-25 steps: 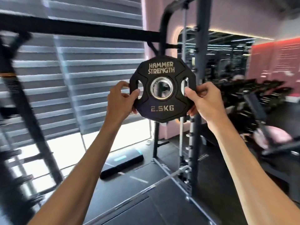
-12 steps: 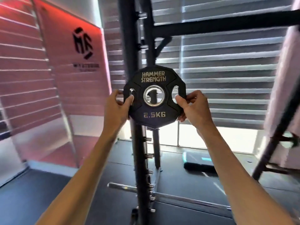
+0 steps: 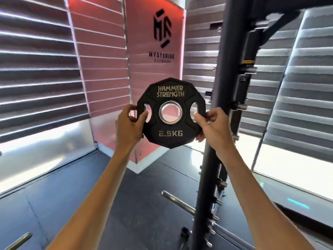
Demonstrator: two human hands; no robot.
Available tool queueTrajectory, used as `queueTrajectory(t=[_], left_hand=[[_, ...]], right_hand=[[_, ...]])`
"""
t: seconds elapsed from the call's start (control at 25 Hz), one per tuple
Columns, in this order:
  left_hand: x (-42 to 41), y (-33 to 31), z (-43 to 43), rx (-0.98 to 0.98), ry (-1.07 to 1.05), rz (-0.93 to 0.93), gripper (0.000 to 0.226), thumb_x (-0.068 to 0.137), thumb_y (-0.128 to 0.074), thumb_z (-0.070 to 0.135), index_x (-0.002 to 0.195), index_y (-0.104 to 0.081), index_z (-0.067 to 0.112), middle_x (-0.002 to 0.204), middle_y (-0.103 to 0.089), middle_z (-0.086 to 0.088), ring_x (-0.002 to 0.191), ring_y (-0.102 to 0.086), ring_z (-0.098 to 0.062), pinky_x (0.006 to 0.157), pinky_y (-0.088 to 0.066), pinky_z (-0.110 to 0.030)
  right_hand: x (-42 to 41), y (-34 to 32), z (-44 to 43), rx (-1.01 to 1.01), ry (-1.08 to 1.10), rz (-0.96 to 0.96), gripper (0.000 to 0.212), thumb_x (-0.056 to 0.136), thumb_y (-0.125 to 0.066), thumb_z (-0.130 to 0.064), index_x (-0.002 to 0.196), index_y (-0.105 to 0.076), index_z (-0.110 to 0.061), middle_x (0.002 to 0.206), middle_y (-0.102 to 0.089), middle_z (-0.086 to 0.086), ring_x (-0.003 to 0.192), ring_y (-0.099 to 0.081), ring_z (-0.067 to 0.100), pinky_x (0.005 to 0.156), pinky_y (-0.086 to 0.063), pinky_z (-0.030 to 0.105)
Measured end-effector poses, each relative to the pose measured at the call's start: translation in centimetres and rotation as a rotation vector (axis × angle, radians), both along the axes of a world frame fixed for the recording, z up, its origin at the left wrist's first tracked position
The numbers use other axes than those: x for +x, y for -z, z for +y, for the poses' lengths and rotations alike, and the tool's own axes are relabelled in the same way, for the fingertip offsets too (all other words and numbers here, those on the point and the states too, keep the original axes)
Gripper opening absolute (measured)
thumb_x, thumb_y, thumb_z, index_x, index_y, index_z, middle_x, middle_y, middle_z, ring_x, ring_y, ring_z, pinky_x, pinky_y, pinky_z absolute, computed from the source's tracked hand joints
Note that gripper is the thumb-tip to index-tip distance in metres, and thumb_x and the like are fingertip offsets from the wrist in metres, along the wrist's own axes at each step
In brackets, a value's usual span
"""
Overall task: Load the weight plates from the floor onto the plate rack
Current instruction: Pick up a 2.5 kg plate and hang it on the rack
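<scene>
2.5 kg plate (image 3: 170, 131) is off the floor, upright in mid-air. Left hand (image 3: 128, 124) and right hand (image 3: 215, 128) each grip a side slot. It's just left of the rack post (image 3: 220, 78), not on a peg (image 3: 240, 106) yet. Racking remains.

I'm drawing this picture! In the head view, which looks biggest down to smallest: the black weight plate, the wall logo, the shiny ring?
1. weight plate, nearest the camera.
2. logo, taller than the shiny ring though narrower; it hangs far off, so its true size is unsure.
3. shiny ring in the plate.
</scene>
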State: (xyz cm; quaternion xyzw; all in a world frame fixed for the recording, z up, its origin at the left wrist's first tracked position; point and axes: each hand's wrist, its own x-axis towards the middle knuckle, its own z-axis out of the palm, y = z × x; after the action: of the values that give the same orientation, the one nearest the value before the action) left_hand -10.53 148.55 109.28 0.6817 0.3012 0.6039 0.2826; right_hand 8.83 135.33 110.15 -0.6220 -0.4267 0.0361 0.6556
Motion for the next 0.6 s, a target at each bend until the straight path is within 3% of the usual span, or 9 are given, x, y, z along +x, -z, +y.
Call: queueTrajectory(t=[0.12,0.2,0.28,0.4,0.6], left_hand=[[0.9,0.6,5.6,-0.044,0.000,-0.017,0.022,0.094,-0.067,0.025,0.105,-0.059,0.007,0.064,-0.068,-0.012,0.034,-0.052,-0.012,0.039,-0.044,-0.025],[1.5,0.5,8.8,-0.057,-0.012,-0.017,0.022,0.095,-0.067,0.023,0.105,-0.059,0.005,0.063,-0.066,-0.011,0.033,-0.051,-0.011,0.038,-0.043,-0.023],[2.0,0.4,12.0,-0.058,-0.034,-0.002,0.019,0.095,-0.066,0.022,0.105,-0.058,0.008,0.063,-0.066,-0.011,0.034,-0.052,-0.011,0.038,-0.043,-0.023],[2.8,0.6,16.6,-0.055,-0.063,0.001,0.018,0.095,-0.066,0.024,0.105,-0.058,0.011,0.067,-0.068,-0.016,0.038,-0.056,-0.019,0.041,-0.047,-0.029],[4.4,1.8,24.4,-0.054,-0.082,0.011,0.015,0.095,-0.066,0.023,0.101,-0.055,0.015,0.071,-0.069,-0.010,0.037,-0.056,-0.013,0.039,-0.046,-0.026]], right_hand=[[1.4,0.1,6.5,-0.011,-0.015,-0.005,0.034,0.087,-0.075,-0.030,0.093,-0.049,-0.008,0.091,-0.063,0.013,0.050,-0.067,0.031,0.041,-0.052,0.032],[2.1,0.0,10.6,-0.007,-0.032,0.009,0.034,0.089,-0.074,-0.028,0.095,-0.049,-0.006,0.090,-0.062,0.010,0.046,-0.065,0.023,0.038,-0.050,0.029],[2.9,0.2,14.2,-0.003,-0.047,0.020,0.033,0.089,-0.073,-0.027,0.095,-0.048,-0.007,0.087,-0.060,0.008,0.041,-0.062,0.015,0.037,-0.046,0.025],[3.8,0.7,19.1,0.006,-0.094,0.026,0.031,0.089,-0.073,-0.026,0.092,-0.047,-0.010,0.086,-0.061,0.008,0.041,-0.062,0.017,0.037,-0.045,0.024],[5.5,1.3,27.2,-0.025,-0.092,0.009,0.030,0.090,-0.072,-0.025,0.097,-0.048,-0.008,0.084,-0.059,0.001,0.050,-0.065,0.016,0.040,-0.049,0.024]])
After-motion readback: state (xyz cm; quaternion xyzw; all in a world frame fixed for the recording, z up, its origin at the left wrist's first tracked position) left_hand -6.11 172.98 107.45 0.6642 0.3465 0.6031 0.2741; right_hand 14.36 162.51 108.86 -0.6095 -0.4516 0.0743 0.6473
